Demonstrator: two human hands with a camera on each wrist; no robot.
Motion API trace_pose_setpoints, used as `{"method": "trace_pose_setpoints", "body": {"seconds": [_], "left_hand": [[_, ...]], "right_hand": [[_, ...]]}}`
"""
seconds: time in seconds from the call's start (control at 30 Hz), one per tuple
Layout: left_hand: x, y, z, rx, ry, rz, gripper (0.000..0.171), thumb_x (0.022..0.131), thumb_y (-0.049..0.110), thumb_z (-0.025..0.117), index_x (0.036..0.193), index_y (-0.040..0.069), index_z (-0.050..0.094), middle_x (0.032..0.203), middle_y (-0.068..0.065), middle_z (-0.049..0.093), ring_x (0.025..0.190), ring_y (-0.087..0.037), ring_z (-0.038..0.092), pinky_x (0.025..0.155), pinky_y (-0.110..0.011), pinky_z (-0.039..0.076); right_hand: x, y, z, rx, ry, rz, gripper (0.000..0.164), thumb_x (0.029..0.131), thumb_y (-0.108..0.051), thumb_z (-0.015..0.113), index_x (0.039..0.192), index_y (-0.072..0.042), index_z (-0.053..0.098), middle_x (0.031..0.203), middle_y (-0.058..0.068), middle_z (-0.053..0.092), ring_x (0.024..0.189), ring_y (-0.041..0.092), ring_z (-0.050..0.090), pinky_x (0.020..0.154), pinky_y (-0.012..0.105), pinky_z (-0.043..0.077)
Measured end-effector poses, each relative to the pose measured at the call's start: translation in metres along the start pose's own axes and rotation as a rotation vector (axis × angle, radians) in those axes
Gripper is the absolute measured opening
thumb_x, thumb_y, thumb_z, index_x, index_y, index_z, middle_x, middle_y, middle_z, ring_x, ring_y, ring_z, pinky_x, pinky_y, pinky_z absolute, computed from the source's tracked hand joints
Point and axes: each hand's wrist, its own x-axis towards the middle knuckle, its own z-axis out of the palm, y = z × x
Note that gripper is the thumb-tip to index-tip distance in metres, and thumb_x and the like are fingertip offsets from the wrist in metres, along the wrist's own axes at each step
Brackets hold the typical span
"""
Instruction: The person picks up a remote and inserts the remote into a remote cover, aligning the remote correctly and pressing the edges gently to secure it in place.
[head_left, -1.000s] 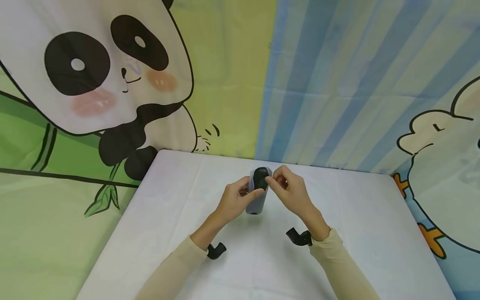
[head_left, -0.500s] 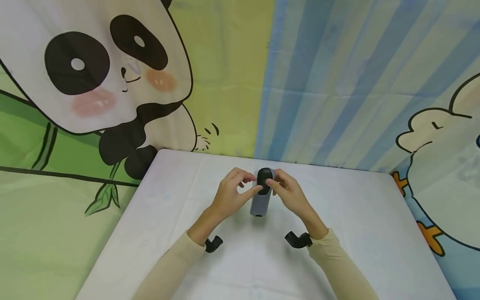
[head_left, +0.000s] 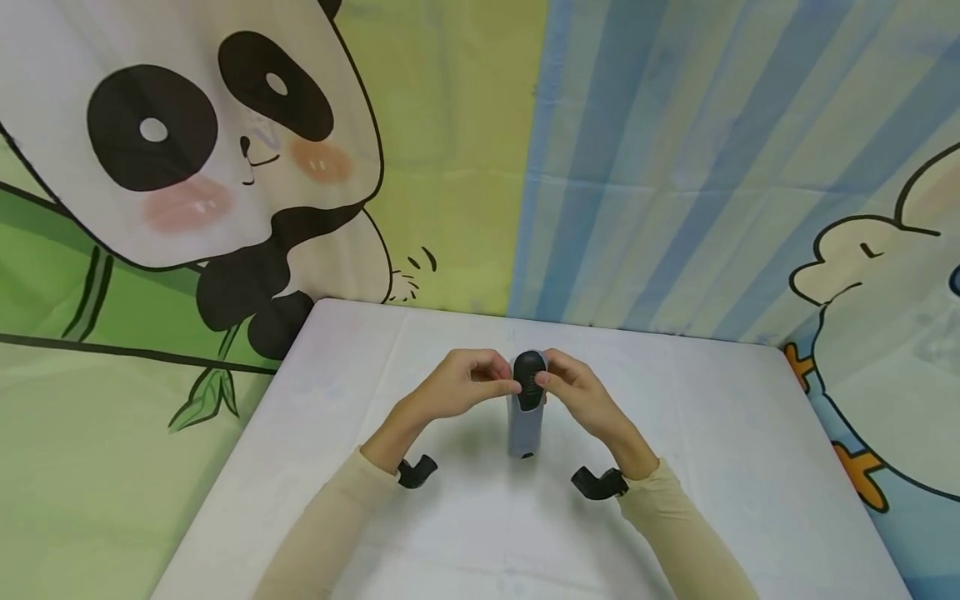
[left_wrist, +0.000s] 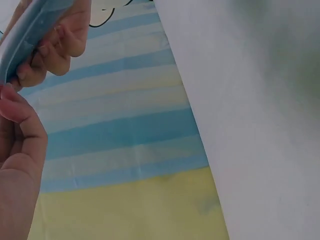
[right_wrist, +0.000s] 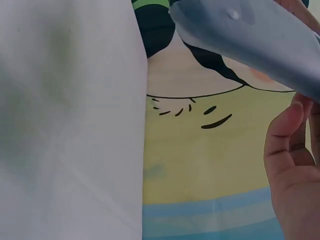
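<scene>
Between both hands stands a long grey-blue thing (head_left: 525, 435) with a black ridged oval part (head_left: 529, 367) at its upper end. My left hand (head_left: 455, 385) pinches its left edge, thumb tip at the black part. From the other side my right hand (head_left: 587, 397) grips the right edge, its thumb on the black part and its fingers behind. Smooth and rounded, the grey body (right_wrist: 245, 42) crosses the top of the right wrist view. In the left wrist view, the left fingertips meet at the lower end of the grey body (left_wrist: 32, 32). Its exact kind I cannot tell.
A white-covered table (head_left: 465, 517) lies under the hands. Behind it hangs a cloth backdrop (head_left: 442, 125) with a panda, stripes and a white cartoon figure. A black curved mount (head_left: 598, 483) sits at the right wrist, another black mount (head_left: 417, 472) at the left.
The grey thing has come slightly right and nearer, now more upright. My left hand released its hold around the side, lifted off a little, and now pinches the left edge; the right hand took hold.
</scene>
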Motion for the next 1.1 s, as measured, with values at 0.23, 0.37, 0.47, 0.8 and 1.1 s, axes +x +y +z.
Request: {"method": "trace_pose_setpoints", "body": {"seconds": [0.23, 0.37, 0.47, 0.8, 1.1], "left_hand": [[-0.001, 0.002, -0.004, 0.075, 0.013, 0.068, 0.009, 0.095, 0.009, 0.068, 0.086, 0.012, 0.066, 0.080, -0.001, 0.064, 0.074, -0.019, 0.061, 0.067, -0.030, 0.053], [-0.001, 0.009, -0.003, 0.532, 0.127, 0.258, 0.008, 0.089, 0.013, 0.073, 0.086, 0.012, 0.066, 0.077, 0.005, 0.062, 0.070, -0.011, 0.057, 0.063, -0.023, 0.048], [-0.001, 0.012, -0.001, 0.712, 0.191, 0.390, 0.007, 0.089, 0.013, 0.074, 0.091, 0.008, 0.071, 0.080, 0.003, 0.066, 0.071, -0.011, 0.059, 0.063, -0.020, 0.049], [-0.007, 0.014, 0.007, 0.414, 0.466, 0.301, 0.003, 0.094, 0.002, 0.065, 0.097, 0.001, 0.068, 0.085, -0.004, 0.066, 0.074, -0.011, 0.062, 0.066, -0.024, 0.054], [-0.010, 0.027, 0.017, 0.775, 0.485, 0.631, 0.011, 0.098, 0.005, 0.060, 0.094, -0.005, 0.064, 0.084, -0.010, 0.064, 0.074, -0.020, 0.063, 0.067, -0.024, 0.056]], "right_hand": [[0.002, -0.003, 0.002, 0.068, -0.059, 0.018, 0.017, 0.108, -0.014, 0.047, 0.119, -0.003, 0.055, 0.107, 0.006, 0.064, 0.100, 0.019, 0.065, 0.087, 0.037, 0.055], [0.003, -0.005, 0.003, 0.020, -0.049, 0.049, 0.020, 0.107, -0.014, 0.051, 0.117, 0.003, 0.054, 0.109, 0.008, 0.064, 0.101, 0.020, 0.065, 0.087, 0.037, 0.055], [0.002, -0.006, 0.004, -0.007, -0.057, 0.048, 0.021, 0.106, -0.012, 0.051, 0.117, 0.006, 0.054, 0.111, 0.011, 0.063, 0.102, 0.021, 0.064, 0.086, 0.036, 0.055], [0.004, -0.012, 0.010, -0.224, -0.067, 0.034, 0.015, 0.100, 0.006, 0.055, 0.113, 0.002, 0.059, 0.099, 0.013, 0.065, 0.086, 0.021, 0.064, 0.073, 0.034, 0.053], [0.008, -0.012, 0.011, -0.345, 0.073, 0.087, 0.017, 0.099, 0.001, 0.059, 0.116, 0.000, 0.060, 0.104, 0.014, 0.071, 0.087, 0.019, 0.072, 0.073, 0.038, 0.059]]}}
